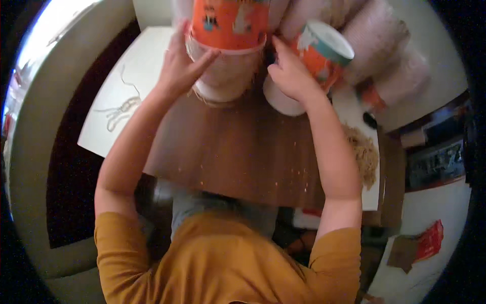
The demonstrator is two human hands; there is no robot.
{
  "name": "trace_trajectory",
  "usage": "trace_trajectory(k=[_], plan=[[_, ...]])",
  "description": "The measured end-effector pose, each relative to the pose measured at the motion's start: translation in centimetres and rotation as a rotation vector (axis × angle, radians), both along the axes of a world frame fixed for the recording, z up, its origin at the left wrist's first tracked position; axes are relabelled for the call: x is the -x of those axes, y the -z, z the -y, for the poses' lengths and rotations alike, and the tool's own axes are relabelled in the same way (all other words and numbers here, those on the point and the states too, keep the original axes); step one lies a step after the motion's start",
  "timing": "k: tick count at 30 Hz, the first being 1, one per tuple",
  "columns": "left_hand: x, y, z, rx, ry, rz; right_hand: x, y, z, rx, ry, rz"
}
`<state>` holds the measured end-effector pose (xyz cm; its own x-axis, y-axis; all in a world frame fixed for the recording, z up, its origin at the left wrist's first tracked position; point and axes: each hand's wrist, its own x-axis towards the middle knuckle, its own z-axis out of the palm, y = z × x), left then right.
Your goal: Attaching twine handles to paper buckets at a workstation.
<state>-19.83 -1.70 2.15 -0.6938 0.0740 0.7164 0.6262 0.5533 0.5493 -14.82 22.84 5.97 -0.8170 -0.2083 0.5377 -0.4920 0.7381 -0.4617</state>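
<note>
At the far side of the table, an orange printed bucket [230, 25] with a pale lower rim sits over a white, blurred form [223, 83] with straw-coloured strands round it. My left hand [179, 68] is closed against the left of that rim, thumb stretched across the front. On the other side, my right hand [293, 76] reaches the rim with its index finger; its other fingers are partly hidden. Just beyond the right hand, a second orange bucket [326, 63] with a teal band and white round end leans tilted. A white round piece [284, 101] shows below that hand.
Large pale, net-like bundles [377, 33] crowd the far right. Loose tan fibre [362, 154] lies on the table's right side, near a small black object [370, 120]. Tangled string [121, 109] rests on the white left part. Small crumbs dot the brown tabletop [228, 152].
</note>
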Motion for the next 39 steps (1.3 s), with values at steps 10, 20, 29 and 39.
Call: trace_trajectory(k=[10, 20, 29, 39], plan=[[-10.4, 4.1, 4.5, -0.116, 0.291, 0.189, -18.4, 5.9, -2.7, -0.137, 0.215, 0.162], [-11.1, 11.4, 8.9, -0.172, 0.149, 0.152, -21.2, 14.8, -2.6, -0.176, 0.391, -0.082], [-8.5, 11.3, 9.6, -0.127, 0.172, 0.186, -20.5, 16.0, -1.5, -0.197, 0.504, -0.289], [-9.1, 15.6, 9.1, -0.213, 0.129, 0.346, -21.3, 17.5, -3.2, -0.199, 0.484, -0.345]])
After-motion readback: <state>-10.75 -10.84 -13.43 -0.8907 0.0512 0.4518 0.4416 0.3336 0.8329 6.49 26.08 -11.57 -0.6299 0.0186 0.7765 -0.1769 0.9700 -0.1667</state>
